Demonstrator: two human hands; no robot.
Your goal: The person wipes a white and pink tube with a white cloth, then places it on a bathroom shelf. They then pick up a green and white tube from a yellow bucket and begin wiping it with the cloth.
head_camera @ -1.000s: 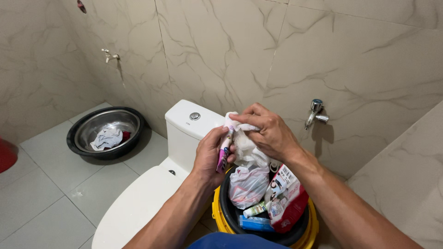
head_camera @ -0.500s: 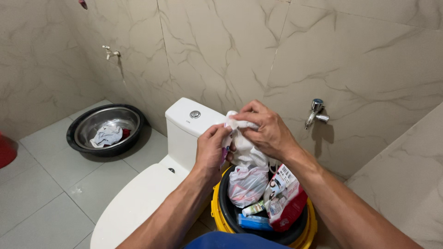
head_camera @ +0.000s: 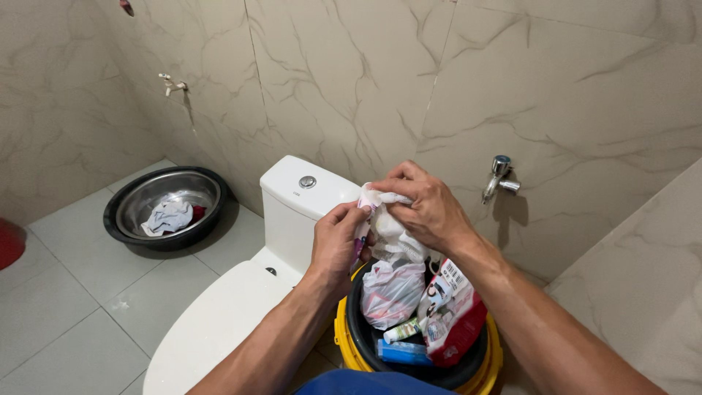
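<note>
The left hand pinches a slim purple-pink plastic tube, its top against the crumpled white cloth in the right hand grip, above the yellow-rimmed black bucket.

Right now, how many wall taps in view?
2. One small pale tap on the far wall above the metal basin; one chrome tap on the wall right of the toilet tank. Others may be out of frame.

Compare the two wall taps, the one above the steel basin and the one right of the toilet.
The tap above the basin is small, pale and matte, mounted high on the wall; the tap by the toilet is bigger, shiny chrome and set lower. The first hangs over the steel basin; the second sits near the yellow bucket. Both jut from marbled tile.
</note>
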